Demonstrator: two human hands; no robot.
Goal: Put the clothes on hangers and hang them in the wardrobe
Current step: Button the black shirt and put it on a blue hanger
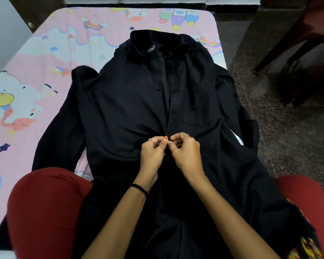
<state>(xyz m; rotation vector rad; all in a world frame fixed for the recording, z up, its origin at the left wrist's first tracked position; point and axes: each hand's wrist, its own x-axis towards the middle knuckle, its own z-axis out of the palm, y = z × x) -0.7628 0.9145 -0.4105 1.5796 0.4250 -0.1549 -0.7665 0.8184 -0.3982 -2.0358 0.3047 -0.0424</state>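
Observation:
A black button-up shirt (131, 101) lies face up on the bed, collar at the far end, sleeves spread to both sides, its lower part draped over my lap. Its placket is partly open near the collar. My left hand (153, 152) and my right hand (185, 150) meet at the middle of the placket, below the chest pocket. Each pinches one edge of the shirt front with curled fingers at a button. No hanger is in view.
The bed carries a pink cartoon-print sheet (45, 53). My knees in red trousers (45, 208) frame the shirt. A speckled stone floor (288, 128) lies to the right, with dark red chair legs (297, 53) at the upper right. A wooden bed frame (32, 14) runs along the upper left.

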